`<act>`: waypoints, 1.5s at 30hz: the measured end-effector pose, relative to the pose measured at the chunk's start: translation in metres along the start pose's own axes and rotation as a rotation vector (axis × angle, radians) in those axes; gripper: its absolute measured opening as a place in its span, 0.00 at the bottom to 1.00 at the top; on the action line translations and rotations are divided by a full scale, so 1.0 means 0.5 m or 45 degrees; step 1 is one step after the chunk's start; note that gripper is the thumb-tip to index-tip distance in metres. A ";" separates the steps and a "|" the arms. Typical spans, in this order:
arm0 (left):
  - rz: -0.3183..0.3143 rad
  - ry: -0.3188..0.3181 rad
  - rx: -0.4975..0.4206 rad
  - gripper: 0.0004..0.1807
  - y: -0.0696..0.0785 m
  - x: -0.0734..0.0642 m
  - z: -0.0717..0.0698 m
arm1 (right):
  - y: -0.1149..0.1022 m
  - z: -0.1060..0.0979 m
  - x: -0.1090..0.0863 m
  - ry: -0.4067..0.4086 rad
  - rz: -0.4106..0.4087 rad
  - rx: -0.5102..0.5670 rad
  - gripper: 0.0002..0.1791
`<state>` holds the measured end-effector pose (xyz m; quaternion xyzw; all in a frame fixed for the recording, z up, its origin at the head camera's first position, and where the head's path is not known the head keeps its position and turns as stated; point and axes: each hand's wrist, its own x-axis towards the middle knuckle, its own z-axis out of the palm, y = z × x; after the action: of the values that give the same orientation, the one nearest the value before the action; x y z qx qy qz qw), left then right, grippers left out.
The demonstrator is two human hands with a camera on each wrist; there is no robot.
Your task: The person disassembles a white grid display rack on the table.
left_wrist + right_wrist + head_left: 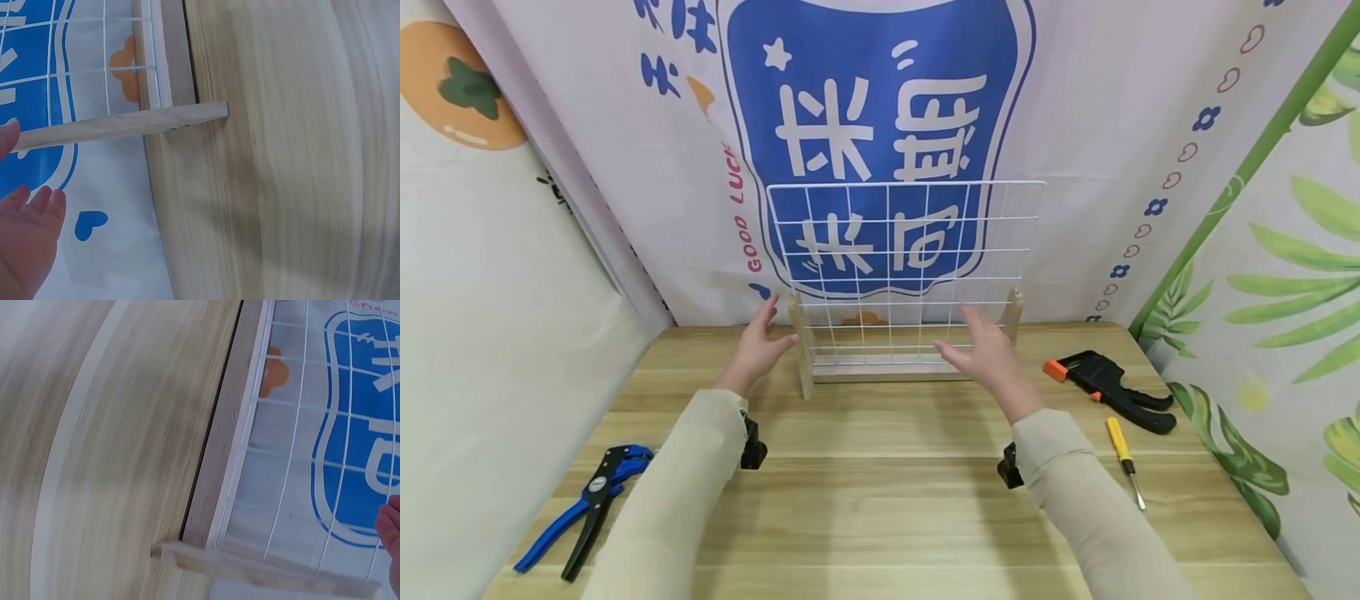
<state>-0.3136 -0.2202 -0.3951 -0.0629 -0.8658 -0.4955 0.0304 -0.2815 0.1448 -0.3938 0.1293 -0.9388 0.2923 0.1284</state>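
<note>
A white wire grid panel (887, 250) stands upright in a wooden frame (887, 371) at the back of the table. My left hand (758, 348) is beside the frame's left upright (802, 354), fingers spread, thumb close to the post. In the left wrist view, that hand (28, 240) has its thumb tip at the post (125, 123). My right hand (991, 354) is in front of the panel's right part, near the right upright (1013, 317), fingers extended with nothing between them. Only fingertips of the right hand (390, 528) show in the right wrist view.
A pair of blue and black wire strippers (591, 500) lies at the table's left. On the right are a black and orange clamp (1108, 390) and a yellow-handled screwdriver (1124, 458). A printed curtain (1090, 167) hangs behind the wooden table (865, 508).
</note>
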 end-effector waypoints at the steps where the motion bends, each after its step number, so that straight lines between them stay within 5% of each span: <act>1: 0.002 0.001 0.002 0.46 0.000 0.002 0.001 | -0.003 0.005 0.003 -0.003 -0.001 0.000 0.44; 19: 0.052 -0.020 -0.025 0.44 0.005 0.041 0.026 | -0.018 0.072 0.041 -0.076 0.059 0.047 0.44; 31: -0.054 -0.019 -0.113 0.44 -0.002 0.042 0.034 | -0.046 0.093 0.062 -0.154 0.148 0.198 0.48; 36: -0.036 -0.020 -0.138 0.40 -0.007 0.047 0.041 | -0.052 0.100 0.063 -0.157 0.179 0.208 0.48; 45: 0.028 0.081 -0.174 0.31 -0.004 0.058 0.052 | -0.058 0.104 0.075 -0.090 0.153 0.159 0.48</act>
<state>-0.3422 -0.1967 -0.4066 -0.0586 -0.8277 -0.5549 0.0591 -0.3161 0.0850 -0.4085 0.0906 -0.9288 0.3527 0.0692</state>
